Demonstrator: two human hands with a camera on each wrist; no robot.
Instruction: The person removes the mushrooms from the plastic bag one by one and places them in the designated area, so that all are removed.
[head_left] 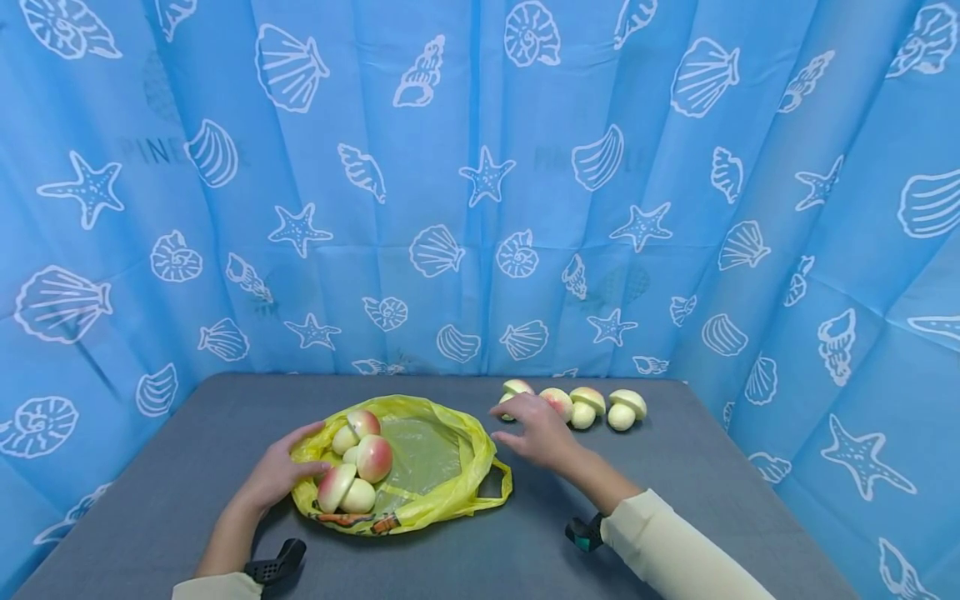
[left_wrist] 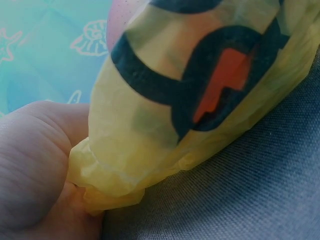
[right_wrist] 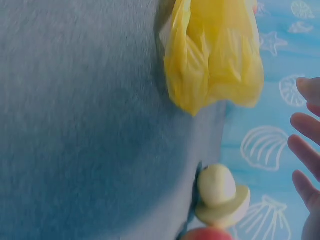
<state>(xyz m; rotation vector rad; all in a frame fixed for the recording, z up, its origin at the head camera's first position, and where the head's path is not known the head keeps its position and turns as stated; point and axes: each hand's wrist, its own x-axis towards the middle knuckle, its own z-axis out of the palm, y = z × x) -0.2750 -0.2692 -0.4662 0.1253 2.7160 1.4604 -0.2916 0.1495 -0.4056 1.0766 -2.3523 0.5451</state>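
A yellow plastic bag [head_left: 478,467] lies with its mouth open on the grey table, and three toy mushrooms [head_left: 374,458] with pink-and-cream caps sit at its left side. At the bag's left rim, my left hand [head_left: 276,473] grips the plastic, thumb over the edge beside the mushrooms. The left wrist view shows bunched yellow plastic [left_wrist: 117,172] against that hand. To the right of the bag, my right hand [head_left: 542,429] hovers with fingers apart and nothing in them. It partly covers a row of several toy mushrooms [head_left: 627,409] behind it.
The bag's handle loop [head_left: 497,492] spreads out on the right over the grey tabletop [head_left: 450,562]. A blue curtain [head_left: 480,225] printed with shells and starfish hangs behind the table and along its sides. Each wrist wears a black camera mount [head_left: 276,563].
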